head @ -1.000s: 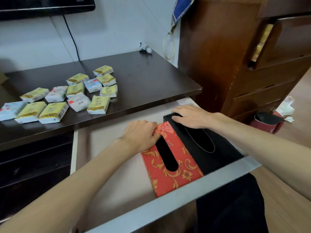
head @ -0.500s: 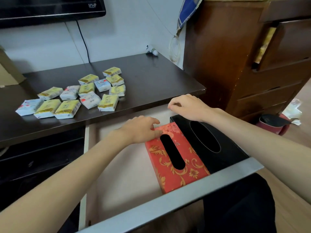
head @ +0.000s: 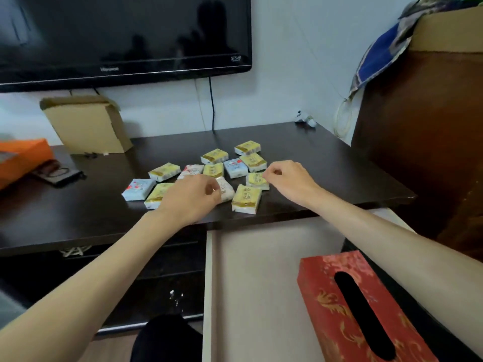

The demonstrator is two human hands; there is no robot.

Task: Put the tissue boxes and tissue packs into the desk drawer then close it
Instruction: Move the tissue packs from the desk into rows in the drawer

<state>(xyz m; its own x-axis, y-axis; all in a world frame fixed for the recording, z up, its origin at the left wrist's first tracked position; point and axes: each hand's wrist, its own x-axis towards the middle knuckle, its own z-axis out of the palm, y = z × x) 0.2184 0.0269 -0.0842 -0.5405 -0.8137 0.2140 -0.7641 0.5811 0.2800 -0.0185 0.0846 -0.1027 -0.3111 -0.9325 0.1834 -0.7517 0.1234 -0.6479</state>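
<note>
Several small tissue packs (head: 214,155), yellow, white and light blue, lie in a cluster on the dark desk top (head: 326,163). My left hand (head: 192,197) rests over the cluster's near side, fingers curled onto a white tissue pack (head: 226,191). My right hand (head: 290,178) pinches the edge of a yellow tissue pack (head: 256,180). Both packs still lie on the desk. Below, the desk drawer (head: 261,270) stands open. A red patterned tissue box (head: 326,291) sits in its right part, with a black tissue box (head: 428,327) beside it, mostly hidden by my right forearm.
A wall television (head: 125,35) hangs above the desk. A cardboard box (head: 86,124), an orange box (head: 21,158) and a dark flat item (head: 57,173) sit at the desk's left. A tall wooden cabinet (head: 418,126) stands close on the right.
Both hands left the tissue boxes in the drawer and moved up and forward onto the packs on the desk. The view tilted upward.
</note>
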